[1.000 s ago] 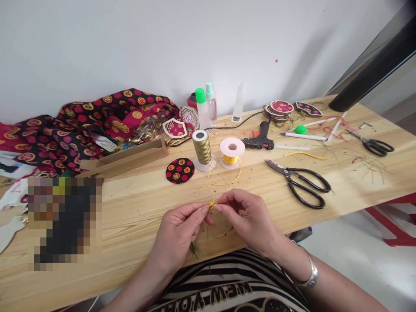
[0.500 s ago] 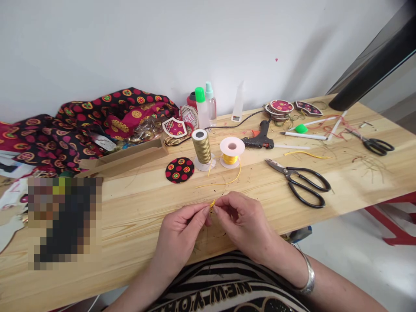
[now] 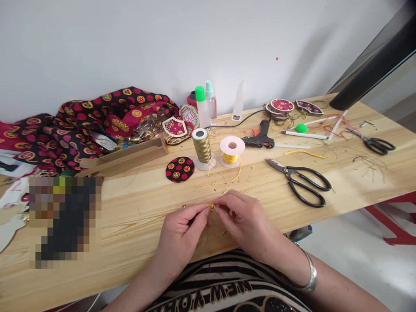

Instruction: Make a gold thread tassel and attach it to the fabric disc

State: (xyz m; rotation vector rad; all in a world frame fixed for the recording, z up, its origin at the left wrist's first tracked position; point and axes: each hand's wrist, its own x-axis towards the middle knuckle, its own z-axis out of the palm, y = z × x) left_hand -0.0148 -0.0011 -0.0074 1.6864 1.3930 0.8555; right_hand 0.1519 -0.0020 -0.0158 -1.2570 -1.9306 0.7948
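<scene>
Between the fingertips of both hands is a short, looped piece of yellow cord (image 3: 212, 207), mostly covered by the fingers. My left hand (image 3: 183, 232) pinches it from the left, thumb against forefinger. From the other side my right hand (image 3: 245, 219), with a silver bangle on its wrist, pinches the cord too. Beyond the hands stand a spool of yellow cord (image 3: 232, 147), its loose end curving over the table, and a cone of gold thread (image 3: 202, 147). A round black patterned fabric piece (image 3: 180, 169) lies left of the cone.
Large black-handled scissors (image 3: 299, 180) lie to the right, with a glue gun (image 3: 261, 136) behind them. Smaller scissors (image 3: 378, 143) rest at far right. Bottles (image 3: 202, 110) stand by the wall. Patterned cloth (image 3: 117, 108) and a cardboard tray (image 3: 130, 156) fill the back left.
The yellow cord shows less between the fingertips, its upright end no longer sticking up. Both hands stay nearly in place, fingers shifting slightly.
</scene>
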